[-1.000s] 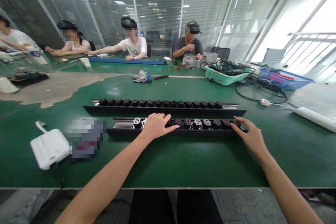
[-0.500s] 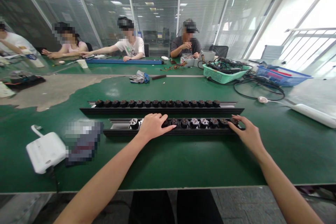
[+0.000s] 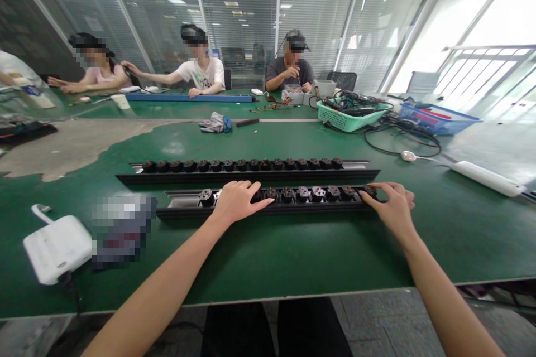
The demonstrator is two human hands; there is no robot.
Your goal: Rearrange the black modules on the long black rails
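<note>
A long black socket strip lies across the table before me, with a row of round black sockets in its channel. My left hand grips it left of the middle, fingers over the far side and thumb lying along the near side. At the right end, my right hand has thumb and index finger around an end socket; the other fingers are curled. Beyond it a second socket strip lies parallel, untouched, its sockets ending short of a bare silver stretch of channel on the right.
A white adapter and a dark pouch lie at left. Grey-blue gloves lie farther back. A green basket of cables, a blue basket and a white power strip are at right. Several people sit across the table.
The view has shifted slightly. My right hand has closed its fingers more around the end of the near strip; my left hand keeps its place on it.
</note>
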